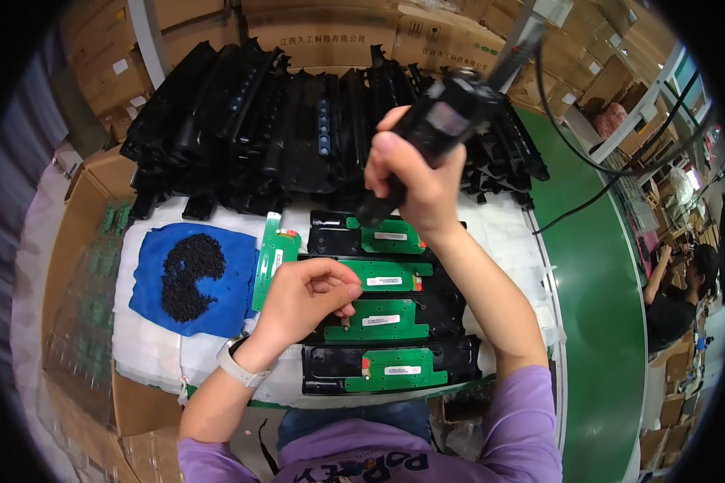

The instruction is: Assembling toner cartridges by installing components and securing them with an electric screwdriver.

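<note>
My right hand (427, 173) grips a black powered screwdriver (451, 109), raised and tilted above the far end of the row of parts. My left hand (306, 298) hovers over the row's left side, thumb and fingers pinched together; whatever they hold is too small to make out. Beneath lie several long black plastic housings (330, 372), each with a green circuit board (427, 374) bearing a white label. One more green board (267, 270) lies upright to their left. Beside it, a blue cloth (147, 278) carries a heap of tiny black pieces (192, 266), probably screws.
Black housings (298, 153) are piled across the back, before cardboard boxes (322, 36). A cable (572, 153) loops at upper right. Clear plastic trays (80, 266) with green boards stand left. A green surface (600, 314) runs along the right; another person (677, 302) sits beyond.
</note>
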The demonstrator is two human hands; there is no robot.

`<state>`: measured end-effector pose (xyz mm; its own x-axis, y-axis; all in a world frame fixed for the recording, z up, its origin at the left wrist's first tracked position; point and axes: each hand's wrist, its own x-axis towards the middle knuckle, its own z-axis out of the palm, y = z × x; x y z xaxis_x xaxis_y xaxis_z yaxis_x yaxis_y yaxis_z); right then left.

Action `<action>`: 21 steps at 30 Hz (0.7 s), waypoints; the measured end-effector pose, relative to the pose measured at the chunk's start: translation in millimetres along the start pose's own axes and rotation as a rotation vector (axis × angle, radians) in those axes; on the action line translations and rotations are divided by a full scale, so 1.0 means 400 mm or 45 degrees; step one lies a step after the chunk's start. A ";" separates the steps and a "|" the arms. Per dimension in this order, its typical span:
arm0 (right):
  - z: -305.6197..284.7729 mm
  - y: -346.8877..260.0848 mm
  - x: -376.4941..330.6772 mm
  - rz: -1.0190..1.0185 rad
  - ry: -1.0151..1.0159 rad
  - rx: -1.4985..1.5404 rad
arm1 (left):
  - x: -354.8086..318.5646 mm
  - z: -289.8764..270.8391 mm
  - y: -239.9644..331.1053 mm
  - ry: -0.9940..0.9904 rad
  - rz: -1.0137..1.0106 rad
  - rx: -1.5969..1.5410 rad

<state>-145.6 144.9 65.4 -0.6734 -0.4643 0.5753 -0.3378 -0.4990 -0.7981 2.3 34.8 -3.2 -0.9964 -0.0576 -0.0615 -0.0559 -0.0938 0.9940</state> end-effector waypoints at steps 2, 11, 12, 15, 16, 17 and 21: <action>0.016 0.036 0.017 0.003 -0.016 -0.049 | -0.005 -0.011 0.008 0.011 0.033 -0.037; 0.037 0.096 0.035 0.044 0.004 -0.111 | -0.002 -0.046 0.017 0.129 0.117 -0.176; 0.038 0.099 0.036 0.043 -0.008 -0.135 | -0.001 -0.045 0.016 0.122 0.122 -0.187; 0.042 0.104 0.045 0.048 -0.042 -0.159 | -0.002 -0.040 0.019 0.127 0.106 -0.221; 0.042 0.106 0.050 0.048 -0.059 -0.161 | 0.000 -0.038 0.021 0.124 0.104 -0.224; 0.042 0.107 0.054 0.050 -0.056 -0.164 | 0.001 -0.037 0.024 0.130 0.084 -0.219; 0.040 0.117 0.064 0.109 -0.073 -0.178 | 0.002 -0.035 0.028 0.148 0.071 -0.199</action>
<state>-168.0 97.9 45.7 -0.6660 -0.5440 0.5104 -0.3719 -0.3510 -0.8593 1.9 19.6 6.7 -0.9833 -0.1803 -0.0256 0.0188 -0.2402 0.9705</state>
